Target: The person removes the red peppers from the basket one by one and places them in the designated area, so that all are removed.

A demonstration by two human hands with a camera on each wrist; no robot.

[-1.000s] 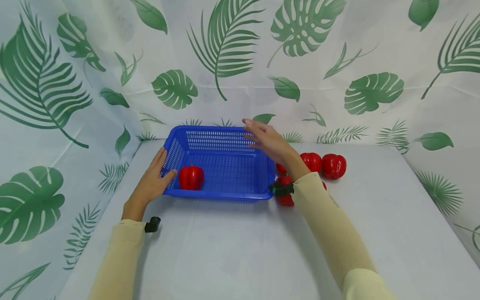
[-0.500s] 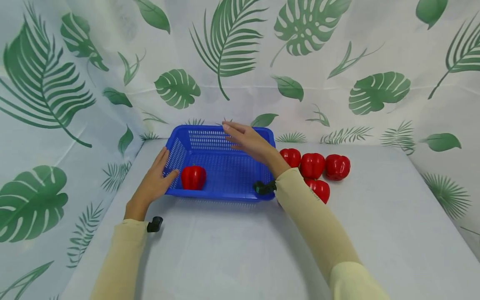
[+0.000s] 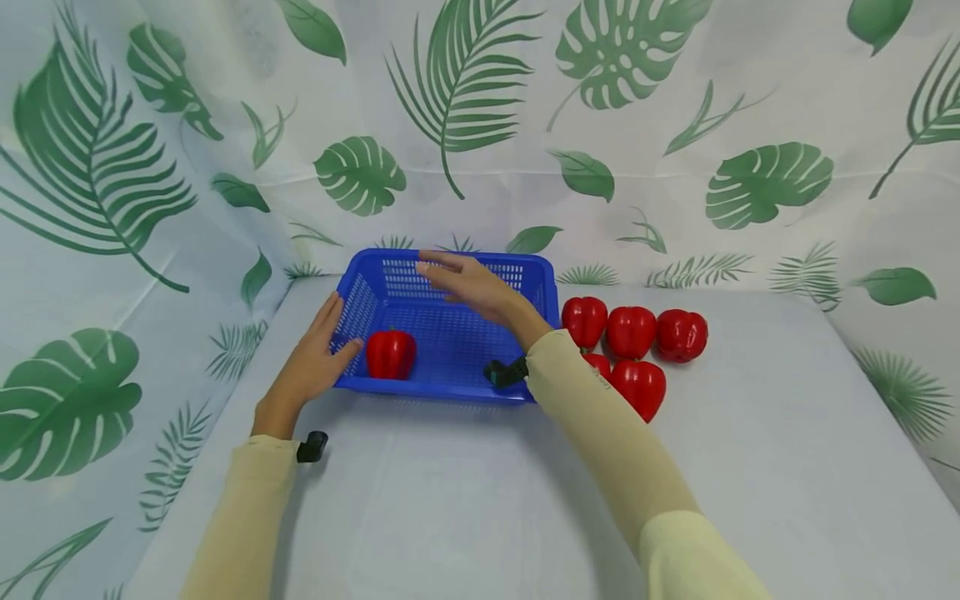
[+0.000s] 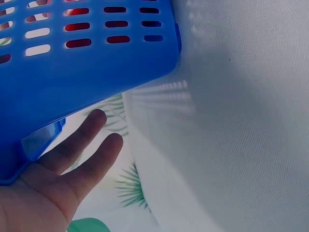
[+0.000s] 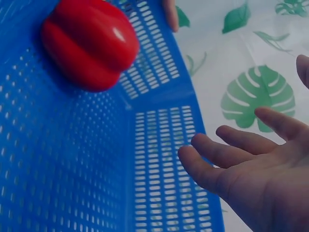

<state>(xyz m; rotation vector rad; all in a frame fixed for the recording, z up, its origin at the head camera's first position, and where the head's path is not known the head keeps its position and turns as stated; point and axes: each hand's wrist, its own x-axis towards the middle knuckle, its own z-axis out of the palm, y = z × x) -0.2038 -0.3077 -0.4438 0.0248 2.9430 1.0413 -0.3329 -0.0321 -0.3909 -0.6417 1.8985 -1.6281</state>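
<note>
A blue plastic basket [image 3: 465, 388] with slotted walls stands on the white table, one red bell pepper [image 3: 391, 354] lying in its front left corner. At the basket's left side is my left hand [image 3: 311, 360], its thumb over the rim near the front corner. The left wrist view shows straight, spread fingers [image 4: 96, 164] along the outside of the wall; how firmly they touch is unclear. Over the basket's inside hovers my right hand [image 3: 476, 287], fingers extended and holding nothing. The right wrist view shows its spread fingers [image 5: 217, 150] and the bell pepper [image 5: 91, 43] beyond.
Right of the basket several red bell peppers [image 3: 632, 332] sit close together; my right forearm [image 3: 600, 433] partly hides one. A leaf-printed curtain [image 3: 645, 200] hangs behind the table and along its sides. The white tabletop [image 3: 420, 500] extends in front.
My right hand has moved left, from above the basket's right rim to over its middle, uncovering more bell peppers. My left hand stays at the basket's left side. The view shifts slightly.
</note>
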